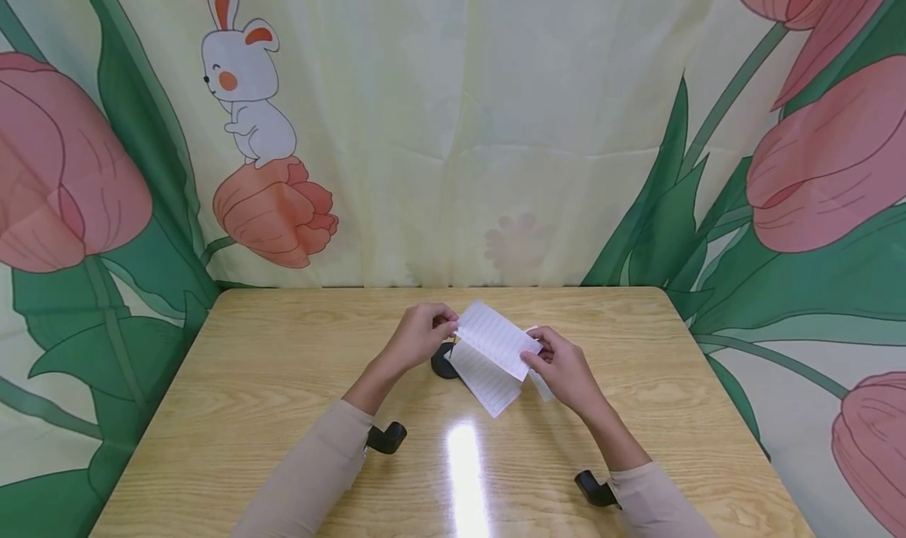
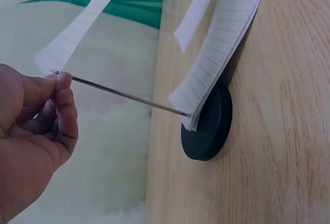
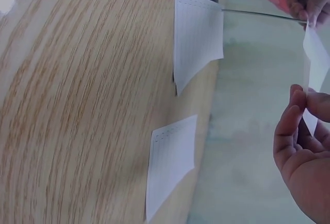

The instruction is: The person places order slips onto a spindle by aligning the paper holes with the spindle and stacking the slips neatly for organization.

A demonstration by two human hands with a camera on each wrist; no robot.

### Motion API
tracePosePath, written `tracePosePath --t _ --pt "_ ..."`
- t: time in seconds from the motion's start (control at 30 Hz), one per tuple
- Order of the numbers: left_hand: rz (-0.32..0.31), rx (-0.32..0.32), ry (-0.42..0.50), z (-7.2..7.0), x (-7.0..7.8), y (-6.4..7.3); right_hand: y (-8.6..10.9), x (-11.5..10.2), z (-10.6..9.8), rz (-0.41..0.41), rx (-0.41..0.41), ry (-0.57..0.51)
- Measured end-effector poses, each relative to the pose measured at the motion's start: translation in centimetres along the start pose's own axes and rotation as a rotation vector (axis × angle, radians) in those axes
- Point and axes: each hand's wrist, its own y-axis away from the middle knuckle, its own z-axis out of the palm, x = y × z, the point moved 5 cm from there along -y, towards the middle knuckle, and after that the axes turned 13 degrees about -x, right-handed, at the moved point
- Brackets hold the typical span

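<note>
A bill spike with a round black base (image 2: 209, 126) stands on the table, and a small stack of lined paper slips (image 2: 219, 41) is threaded low on its thin metal rod (image 2: 124, 95). My left hand (image 1: 418, 337) pinches that rod just below its pointed tip, between thumb and forefinger. Up in the air, a single lined slip (image 1: 495, 335) is pinched at its right end by my right hand (image 1: 562, 365). The slip's other end is close to the rod's tip; whether it is pierced I cannot tell.
More lined paper (image 3: 172, 165) lies on the wooden table (image 1: 283, 365), to the right of the spike. A curtain (image 1: 425, 129) printed with tulips and a rabbit hangs behind the table's back edge. Black wrist mounts (image 1: 388, 437) stick out from both forearms.
</note>
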Motion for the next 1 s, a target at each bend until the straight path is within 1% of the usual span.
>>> tracePosePath --t 0.23,0.33,0.4,0.6,0.77,0.83,1.0 --pt "-0.027 -0.004 0.004 0.1 -0.6 -0.2 0.1 0.1 0.2 -0.004 -0.018 -0.05" --pt "-0.028 -0.015 0.011 0.1 -0.9 -0.2 0.2 0.2 0.3 0.005 -0.027 -0.077" --pt "-0.032 -0.026 0.019 0.2 -1.1 -0.3 0.2 0.3 0.4 0.013 -0.029 -0.075" --pt "-0.035 -0.073 0.02 0.6 -1.6 -0.6 0.4 0.7 1.0 0.024 -0.032 0.031" --pt "-0.039 -0.073 -0.026 0.8 -2.4 -0.8 0.3 1.3 1.7 0.017 -0.048 0.101" --pt "-0.043 -0.068 -0.04 0.9 -2.8 -1.0 0.2 1.5 1.9 0.02 -0.054 0.106" --pt "-0.082 -0.066 -0.035 1.3 -3.9 -1.3 -0.1 1.9 2.4 0.02 -0.073 0.087"
